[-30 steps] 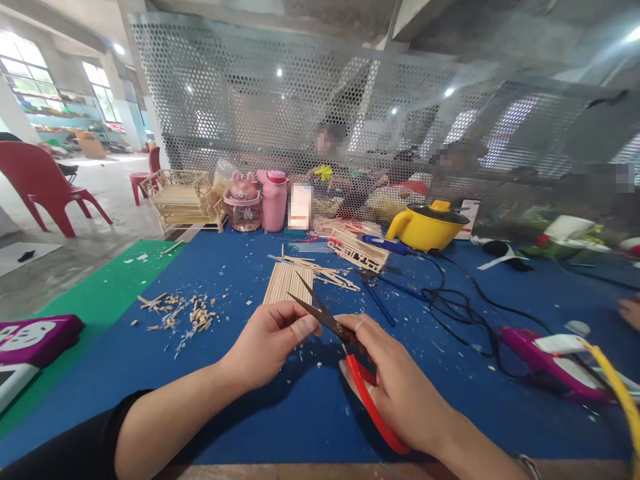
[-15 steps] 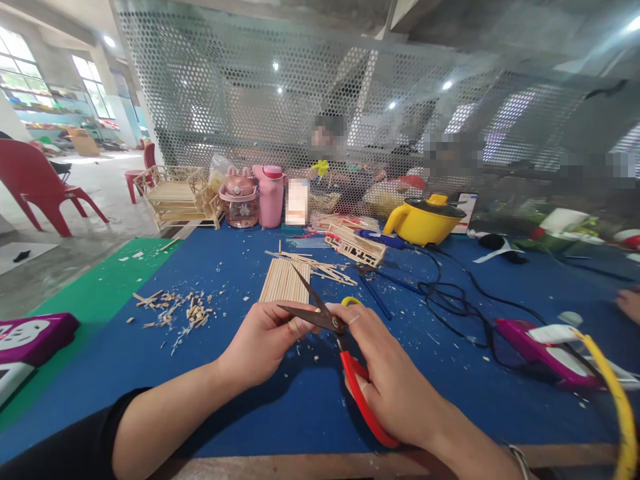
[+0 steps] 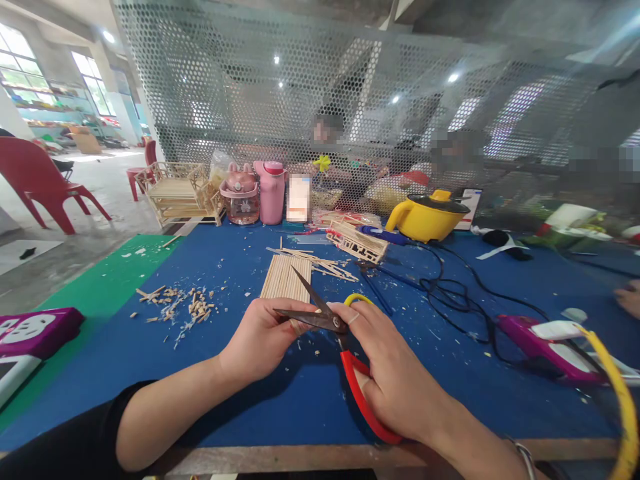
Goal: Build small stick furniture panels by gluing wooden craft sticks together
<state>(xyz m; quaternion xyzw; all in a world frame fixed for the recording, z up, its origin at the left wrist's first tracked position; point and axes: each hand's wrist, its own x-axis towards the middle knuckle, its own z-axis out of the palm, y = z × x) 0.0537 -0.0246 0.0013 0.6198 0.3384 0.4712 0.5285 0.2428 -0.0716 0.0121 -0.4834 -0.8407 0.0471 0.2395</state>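
My right hand (image 3: 395, 380) grips red-handled scissors (image 3: 350, 363) with the dark blades spread apart over the blue mat. My left hand (image 3: 265, 337) pinches a thin wooden stick, mostly hidden by the fingers, between the blades. Just beyond my hands lies a flat panel of glued wooden sticks (image 3: 286, 279). Loose sticks (image 3: 320, 263) are scattered behind it.
Wood offcuts (image 3: 183, 308) litter the mat at left. A stick model (image 3: 356, 243), yellow pot (image 3: 427, 217), pink bottles (image 3: 260, 193), black cables (image 3: 450, 293) and a purple glue gun (image 3: 540, 340) stand around. Another person's hand (image 3: 629, 299) rests at right; people sit behind the mesh screen.
The scissor blades have spread wider and swung toward my left hand's fingers. Both hands stayed close together; the view shifted slightly.
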